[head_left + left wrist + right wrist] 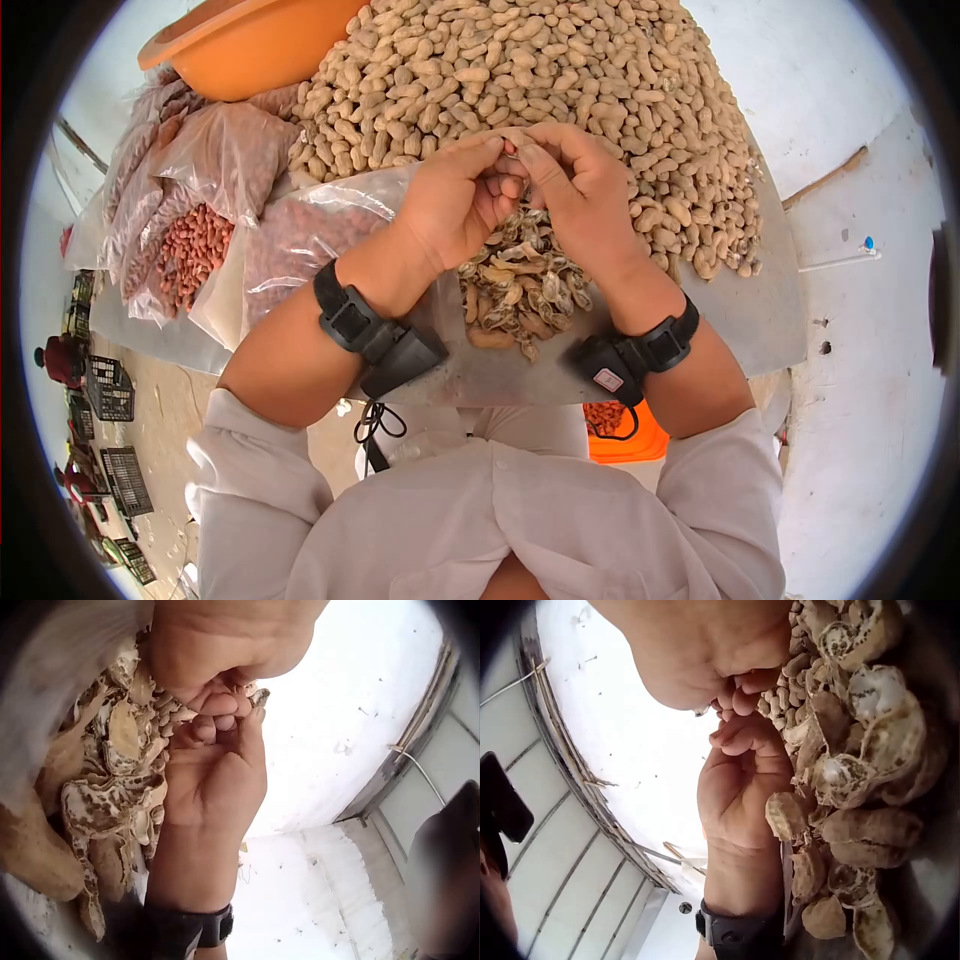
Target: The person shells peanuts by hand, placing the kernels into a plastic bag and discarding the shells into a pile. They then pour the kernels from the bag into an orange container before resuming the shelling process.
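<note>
My left hand and right hand meet fingertip to fingertip at the front of a large heap of unshelled peanuts. Between them both hands pinch a small peanut, its reddish kernel just showing and the rest hidden by the fingers. In the left wrist view, a bit of broken shell sticks out beside the fingertips. Directly below the hands lies a pile of cracked, emptied peanut shells, with pale insides and rough brown outsides.
Left of the heap, clear plastic bags hold red shelled kernels. An orange basin stands behind them. The grey table's near edge runs before my body. Beneath it is an orange container with reddish contents; black crates stand on the floor.
</note>
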{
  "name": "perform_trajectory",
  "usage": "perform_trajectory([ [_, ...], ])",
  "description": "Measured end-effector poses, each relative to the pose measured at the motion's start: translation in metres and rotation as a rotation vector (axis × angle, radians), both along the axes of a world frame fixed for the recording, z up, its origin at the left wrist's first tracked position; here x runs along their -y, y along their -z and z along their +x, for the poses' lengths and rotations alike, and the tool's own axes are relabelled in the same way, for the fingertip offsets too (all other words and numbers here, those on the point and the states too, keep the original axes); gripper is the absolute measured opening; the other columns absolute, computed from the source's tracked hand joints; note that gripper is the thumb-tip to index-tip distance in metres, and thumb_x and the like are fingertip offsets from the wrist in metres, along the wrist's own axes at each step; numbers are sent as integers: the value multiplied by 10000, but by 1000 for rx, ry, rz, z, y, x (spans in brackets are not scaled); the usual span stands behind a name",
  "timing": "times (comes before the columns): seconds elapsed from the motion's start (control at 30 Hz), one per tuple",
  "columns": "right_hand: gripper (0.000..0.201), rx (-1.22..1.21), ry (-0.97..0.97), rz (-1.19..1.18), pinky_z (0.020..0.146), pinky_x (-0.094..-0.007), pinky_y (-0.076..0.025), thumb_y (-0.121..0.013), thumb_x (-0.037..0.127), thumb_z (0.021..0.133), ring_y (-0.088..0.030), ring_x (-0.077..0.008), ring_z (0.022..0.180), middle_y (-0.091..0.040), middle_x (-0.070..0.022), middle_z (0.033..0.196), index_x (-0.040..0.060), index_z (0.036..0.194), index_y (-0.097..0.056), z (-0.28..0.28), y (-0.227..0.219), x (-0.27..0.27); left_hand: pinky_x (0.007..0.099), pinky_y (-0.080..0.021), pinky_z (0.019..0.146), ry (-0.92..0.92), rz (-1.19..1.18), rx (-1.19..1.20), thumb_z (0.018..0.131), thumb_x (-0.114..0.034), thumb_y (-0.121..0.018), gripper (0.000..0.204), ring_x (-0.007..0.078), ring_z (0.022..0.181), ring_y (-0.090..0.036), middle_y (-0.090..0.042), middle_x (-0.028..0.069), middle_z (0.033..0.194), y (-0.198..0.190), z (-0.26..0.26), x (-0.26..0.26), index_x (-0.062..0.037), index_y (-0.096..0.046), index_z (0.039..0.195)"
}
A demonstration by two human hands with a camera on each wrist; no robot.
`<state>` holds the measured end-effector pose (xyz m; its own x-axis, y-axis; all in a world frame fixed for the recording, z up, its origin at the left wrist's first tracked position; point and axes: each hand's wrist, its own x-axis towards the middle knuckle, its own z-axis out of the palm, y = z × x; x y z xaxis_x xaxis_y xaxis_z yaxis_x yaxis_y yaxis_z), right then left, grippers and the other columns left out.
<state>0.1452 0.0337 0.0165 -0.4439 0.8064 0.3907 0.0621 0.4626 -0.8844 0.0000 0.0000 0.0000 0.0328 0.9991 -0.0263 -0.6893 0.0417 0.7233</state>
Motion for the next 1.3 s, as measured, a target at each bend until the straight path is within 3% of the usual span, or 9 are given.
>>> perform_trajectory([
  [0.17, 175, 119, 50, 559, 618, -319, -468, -635, 169, 833, -590, -204, 688, -623, -88, 793, 42, 954, -636, -1, 1, -5, 224, -458, 498, 40, -73, 104, 906, -160, -427, 222, 118, 588, -540, -589, 50, 741, -3, -2, 4, -12, -581, 848],
  [0.27, 154, 128, 40, 641, 592, -303, -456, -638, 156, 825, -574, -207, 642, -613, -81, 770, 46, 932, -644, 0, -3, -5, 224, -438, 512, 31, -104, 119, 905, -156, -413, 206, 111, 570, -501, -559, 42, 748, -5, 1, 5, -11, -556, 877],
  [0.47, 168, 1, -163, 68, 566, -239, -411, -629, 169, 842, -525, -94, 632, -603, -12, 728, 7, 880, -651, 11, -6, -8, 215, -274, 436, -6, -62, 24, 880, -136, -422, 218, 83, 492, -350, -457, 0, 609, -3, -2, 7, 0, -591, 863],
  [0.57, 215, -6, -131, 61, 554, -224, -398, -606, 204, 859, -505, -64, 641, -602, 13, 712, -4, 848, -658, 24, -20, -15, 213, -246, 446, -116, 20, -192, 888, -139, -404, 264, 86, 489, -294, -383, -22, 603, -15, 3, 15, 23, -586, 989],
  [0.7, 186, 168, 268, 233, 584, -275, -438, -603, 199, 824, -560, -145, 646, -614, -55, 724, 26, 819, -670, 33, -26, -28, 217, -257, 457, -183, 126, -228, 899, -136, -402, 283, 83, 491, -292, -372, -20, 605, -11, 2, 15, 17, -583, 1052],
  [0.8, 137, 438, 364, 524, 651, -351, -479, -618, 167, 768, -602, -245, 736, -630, -103, 783, 50, 808, -678, 37, -15, -44, 214, -265, 470, -171, 163, -177, 908, -137, -410, 274, 85, 497, -301, -383, -14, 612, -10, 1, 15, 21, -575, 1059],
  [0.9, 130, 609, 345, 686, 721, -405, -492, -628, 159, 730, -600, -303, 831, -641, -120, 832, 66, 803, -681, 40, -7, -51, 196, -276, 442, -212, 155, -130, 891, -128, -444, 260, 66, 486, -315, -431, -16, 603, -11, 4, 14, 36, -603, 1014],
  [1.1, 132, 1003, 345, 666, 752, -410, -500, -615, 149, 744, -595, -317, 874, -632, -140, 863, 55, 807, -681, 36, -11, -37, 193, -286, 453, -197, 159, -146, 897, -120, -453, 248, 68, 492, -331, -448, -14, 617, -10, 2, 14, 35, -608, 1013],
  [1.3, 123, 1022, 303, 630, 719, -416, -508, -591, 110, 743, -608, -325, 860, -629, -151, 866, 47, 816, -668, 34, -6, -40, 208, -290, 479, -155, 146, -176, 913, -111, -441, 250, 73, 515, -340, -457, -6, 650, -10, 0, 14, 25, -576, 1073],
])
